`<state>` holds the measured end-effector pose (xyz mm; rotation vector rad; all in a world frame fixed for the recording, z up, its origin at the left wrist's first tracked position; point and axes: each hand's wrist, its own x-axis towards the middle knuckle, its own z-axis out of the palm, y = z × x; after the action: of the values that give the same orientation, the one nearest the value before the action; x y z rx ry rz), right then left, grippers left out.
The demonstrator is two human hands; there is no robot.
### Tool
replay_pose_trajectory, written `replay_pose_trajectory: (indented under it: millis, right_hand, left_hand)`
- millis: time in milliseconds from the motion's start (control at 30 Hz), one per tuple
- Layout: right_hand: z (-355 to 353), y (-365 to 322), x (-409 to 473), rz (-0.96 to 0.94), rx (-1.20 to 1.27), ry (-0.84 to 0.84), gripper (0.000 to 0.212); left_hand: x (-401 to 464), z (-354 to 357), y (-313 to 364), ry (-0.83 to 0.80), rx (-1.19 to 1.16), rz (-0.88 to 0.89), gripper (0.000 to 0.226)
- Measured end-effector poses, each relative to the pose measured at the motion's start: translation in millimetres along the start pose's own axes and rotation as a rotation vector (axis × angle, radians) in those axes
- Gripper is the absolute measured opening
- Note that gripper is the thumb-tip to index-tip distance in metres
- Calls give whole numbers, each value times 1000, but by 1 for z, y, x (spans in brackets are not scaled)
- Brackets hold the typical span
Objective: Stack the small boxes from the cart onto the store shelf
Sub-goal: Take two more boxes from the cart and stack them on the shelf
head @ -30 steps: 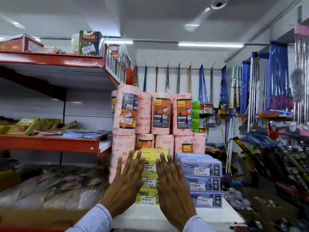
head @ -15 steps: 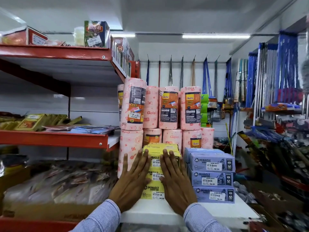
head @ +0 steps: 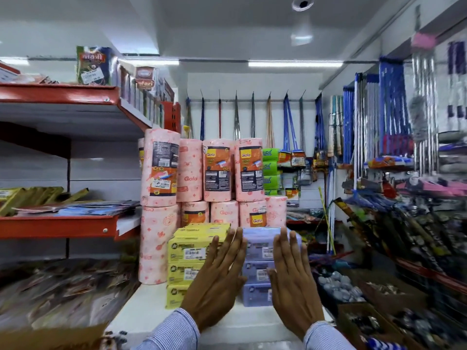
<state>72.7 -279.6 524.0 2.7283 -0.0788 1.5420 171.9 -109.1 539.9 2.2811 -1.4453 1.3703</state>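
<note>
Two stacks of small boxes stand side by side on a white shelf [head: 156, 314]: a yellow stack [head: 188, 251] three high, and a blue stack [head: 259, 246] three high to its right. My left hand [head: 217, 281] is flat with fingers spread, over the seam between the two stacks at the blue stack's left side. On the blue stack's right side, my right hand [head: 290, 279] lies flat, fingers apart. Neither hand holds anything. The cart is not in view.
Pink paper-roll packs [head: 217, 170] are piled behind and left of the boxes. Red shelves [head: 58, 226] with packets run along the left. Brooms and mops [head: 389, 109] hang on the right wall, with bins of goods [head: 338, 286] below them.
Both hands shifted right, from the front of the yellow stack to either side of the blue stack. The camera view swung slightly as well.
</note>
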Motion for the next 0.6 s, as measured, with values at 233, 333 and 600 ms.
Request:
replay_pose_trajectory:
  millis: [233, 333, 600]
  right_hand:
    - [-2, 44, 6, 69, 55, 1, 65]
    - [6, 51, 7, 9, 88, -31, 63]
    - [16, 53, 9, -23, 182, -20, 62]
  left_hand:
    - [40, 17, 32, -24, 53, 18, 69]
    - [45, 26, 36, -39, 70, 3, 67]
    - [42, 34, 36, -48, 64, -17, 69]
